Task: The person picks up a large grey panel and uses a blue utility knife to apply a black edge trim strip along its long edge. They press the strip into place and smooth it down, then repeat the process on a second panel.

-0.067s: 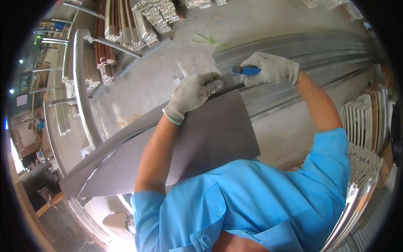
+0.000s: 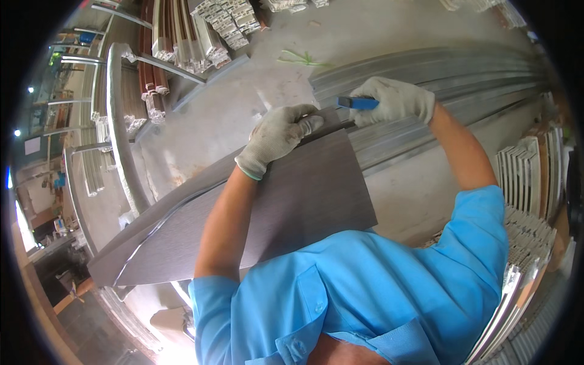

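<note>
A dark grey-brown wood-grain panel (image 2: 316, 194) slants across in front of me, with a dark seam and a shiny strip running along it. My left hand (image 2: 281, 135), in a pale knit glove, is closed over the panel's far edge near its right end, thumb on the near side. Just right of that end, my gloved right hand (image 2: 392, 102) is wrapped round a blue tool (image 2: 358, 103) that looks like a utility knife; no blade shows. A thin dark strip (image 2: 344, 125) runs from the panel's end toward the right hand's underside.
Long grey metal profiles (image 2: 438, 70) lie on the floor beyond my right hand. A rack with a wrapped upright post (image 2: 118, 121) stands at left, near bundled brown profiles (image 2: 152, 79). Stacked pale profiles (image 2: 529, 182) are at right. A green plant scrap (image 2: 301, 59) lies on the floor.
</note>
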### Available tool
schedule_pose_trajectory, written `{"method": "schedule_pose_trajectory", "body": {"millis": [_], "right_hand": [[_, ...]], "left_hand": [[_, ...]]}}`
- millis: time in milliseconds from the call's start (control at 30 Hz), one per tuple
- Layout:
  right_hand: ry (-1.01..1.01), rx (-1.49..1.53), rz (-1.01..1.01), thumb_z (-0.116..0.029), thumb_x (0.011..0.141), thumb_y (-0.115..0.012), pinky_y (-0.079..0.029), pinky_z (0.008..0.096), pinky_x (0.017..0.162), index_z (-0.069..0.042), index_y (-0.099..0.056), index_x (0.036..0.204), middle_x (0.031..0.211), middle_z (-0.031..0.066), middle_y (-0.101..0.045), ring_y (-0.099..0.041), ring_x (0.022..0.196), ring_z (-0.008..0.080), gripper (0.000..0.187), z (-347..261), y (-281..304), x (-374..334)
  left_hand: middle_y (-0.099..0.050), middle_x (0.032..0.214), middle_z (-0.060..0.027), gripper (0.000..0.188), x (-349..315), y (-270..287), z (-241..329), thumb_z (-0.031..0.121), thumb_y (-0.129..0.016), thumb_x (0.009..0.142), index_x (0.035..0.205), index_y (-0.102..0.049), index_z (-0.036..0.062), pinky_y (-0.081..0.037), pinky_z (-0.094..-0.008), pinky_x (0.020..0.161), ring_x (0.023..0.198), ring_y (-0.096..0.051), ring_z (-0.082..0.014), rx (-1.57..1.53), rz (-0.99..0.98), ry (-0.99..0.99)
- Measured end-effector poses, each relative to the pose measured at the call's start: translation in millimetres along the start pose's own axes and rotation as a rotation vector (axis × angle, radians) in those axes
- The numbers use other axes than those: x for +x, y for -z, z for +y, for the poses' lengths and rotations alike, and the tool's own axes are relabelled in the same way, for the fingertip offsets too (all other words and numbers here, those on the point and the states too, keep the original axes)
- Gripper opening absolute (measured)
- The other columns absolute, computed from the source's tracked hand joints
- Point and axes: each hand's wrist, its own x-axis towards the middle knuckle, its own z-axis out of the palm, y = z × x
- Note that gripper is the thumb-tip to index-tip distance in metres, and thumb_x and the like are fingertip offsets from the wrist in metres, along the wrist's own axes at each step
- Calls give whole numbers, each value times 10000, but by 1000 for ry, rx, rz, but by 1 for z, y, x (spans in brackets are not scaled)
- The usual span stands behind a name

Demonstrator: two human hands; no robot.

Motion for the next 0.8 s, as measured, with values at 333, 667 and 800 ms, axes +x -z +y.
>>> {"method": "schedule_pose_trajectory", "body": {"millis": [333,667,800], "right_hand": [[45,550,124,-332,915,-812,-473,274,642,-41,-708,930,758,3,-644,-572,682,97,309,46,-45,-11],[53,210,371,-374,959,-741,-518,280,795,-13,-653,1199,928,13,-620,-603,830,108,443,-4,-6,-10],[-57,73,398,-342,986,-706,-534,310,818,1,-666,1193,981,46,-688,-660,886,153,403,-50,18,-1]], "left_hand": [[-674,1022,-134,280,-43,-28,18,248,-777,859,1068,-719,72,-483,-485,877,976,-602,-358,485,404,-346],[-678,1184,-157,335,-14,-58,47,193,-757,862,1170,-705,74,-501,-482,943,1100,-627,-363,325,300,-363],[-671,1228,-156,474,-78,-24,-4,219,-785,850,1273,-633,69,-503,-481,1002,1159,-622,-375,213,464,-453]]}}
